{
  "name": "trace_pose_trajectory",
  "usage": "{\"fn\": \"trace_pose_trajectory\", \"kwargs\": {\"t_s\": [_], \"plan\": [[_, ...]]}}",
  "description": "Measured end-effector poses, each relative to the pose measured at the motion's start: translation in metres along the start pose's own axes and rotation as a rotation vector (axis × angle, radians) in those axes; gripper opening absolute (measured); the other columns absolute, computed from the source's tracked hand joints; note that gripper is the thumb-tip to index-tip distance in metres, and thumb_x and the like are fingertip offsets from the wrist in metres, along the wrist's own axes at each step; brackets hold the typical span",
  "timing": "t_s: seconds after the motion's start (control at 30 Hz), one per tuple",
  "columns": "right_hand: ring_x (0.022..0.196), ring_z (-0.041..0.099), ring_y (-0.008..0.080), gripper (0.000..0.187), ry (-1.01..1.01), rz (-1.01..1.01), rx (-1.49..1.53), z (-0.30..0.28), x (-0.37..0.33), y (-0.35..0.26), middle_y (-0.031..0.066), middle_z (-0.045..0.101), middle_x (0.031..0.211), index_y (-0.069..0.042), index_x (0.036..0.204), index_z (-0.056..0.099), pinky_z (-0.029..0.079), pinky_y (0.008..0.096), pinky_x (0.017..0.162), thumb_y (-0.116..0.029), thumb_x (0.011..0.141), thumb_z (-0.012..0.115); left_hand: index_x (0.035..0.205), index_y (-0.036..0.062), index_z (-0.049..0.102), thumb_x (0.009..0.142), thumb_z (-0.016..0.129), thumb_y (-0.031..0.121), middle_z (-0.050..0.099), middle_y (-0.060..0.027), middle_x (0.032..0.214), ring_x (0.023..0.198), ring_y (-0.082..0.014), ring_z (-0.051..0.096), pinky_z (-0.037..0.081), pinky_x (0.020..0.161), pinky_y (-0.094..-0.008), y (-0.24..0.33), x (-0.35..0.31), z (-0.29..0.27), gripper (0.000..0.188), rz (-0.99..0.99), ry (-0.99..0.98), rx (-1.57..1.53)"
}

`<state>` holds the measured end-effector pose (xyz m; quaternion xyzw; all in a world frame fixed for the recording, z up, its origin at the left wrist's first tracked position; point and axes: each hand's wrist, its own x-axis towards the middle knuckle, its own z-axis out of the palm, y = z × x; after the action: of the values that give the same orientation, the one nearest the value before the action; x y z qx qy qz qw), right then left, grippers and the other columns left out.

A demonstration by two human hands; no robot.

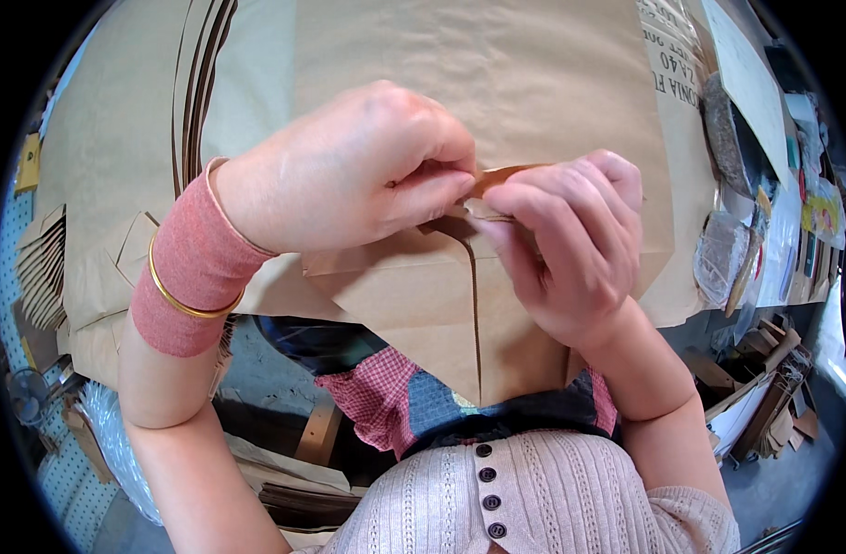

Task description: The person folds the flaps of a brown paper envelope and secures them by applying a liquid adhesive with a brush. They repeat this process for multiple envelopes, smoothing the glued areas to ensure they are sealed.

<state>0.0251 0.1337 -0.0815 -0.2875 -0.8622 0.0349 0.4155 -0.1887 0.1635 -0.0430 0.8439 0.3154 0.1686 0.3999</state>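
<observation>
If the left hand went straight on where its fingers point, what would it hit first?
Beyond the brown paper it pinches, the left hand would probably meet the right hand first; whether both sit at the same depth is unclear.

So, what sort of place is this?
Probably a small workshop for paper goods, judging by the folded brown paper being handled, the fanned paper stack at left and the cardboard scraps at lower right.

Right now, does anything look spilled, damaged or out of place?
The scraps at lower right look untidy, jumbled at odd angles. The fingers hide whether the paper they pinch is torn.
</observation>
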Motion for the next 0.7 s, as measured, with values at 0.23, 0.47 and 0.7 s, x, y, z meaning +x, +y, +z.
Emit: {"fn": "trace_pose_trajectory", "kwargs": {"t_s": [0.23,0.47,0.7], "plan": [[0.07,0.058,0.0165,0.007,-0.127,0.06,0.022,-0.004,0.006,-0.003,-0.0012,0.058,0.078,-0.009,0.074,0.059,0.038,0.0358,0.076,-0.009,0.072,0.065,0.08,-0.0039,0.063,0.083,0.062,0.002,0.059,-0.0123,0.07,0.059,-0.0243,0.056,0.045,0.053,-0.0339,0.007,0.003,-0.004,0.007,-0.03,-0.102,0.031],[0.066,0.055,0.0162,0.008,-0.044,0.035,0.066,0.003,0.002,0.0,-0.0015,0.057,0.075,-0.01,0.073,0.059,0.037,0.0351,0.075,-0.009,0.068,0.065,0.075,-0.0038,0.058,0.085,0.06,0.002,0.057,-0.0137,0.069,0.063,-0.0317,0.056,0.046,0.059,-0.0389,0.011,0.007,-0.009,0.011,-0.115,-0.233,0.066],[0.062,0.052,0.0155,0.01,0.019,-0.042,0.05,0.006,-0.002,0.004,-0.0019,0.053,0.071,-0.009,0.071,0.06,0.037,0.0343,0.073,-0.01,0.063,0.066,0.075,-0.0033,0.058,0.082,0.062,0.002,0.056,-0.0153,0.07,0.065,-0.0351,0.055,0.046,0.061,-0.0405,0.016,0.008,-0.007,0.01,-0.065,-0.197,0.186]]}}
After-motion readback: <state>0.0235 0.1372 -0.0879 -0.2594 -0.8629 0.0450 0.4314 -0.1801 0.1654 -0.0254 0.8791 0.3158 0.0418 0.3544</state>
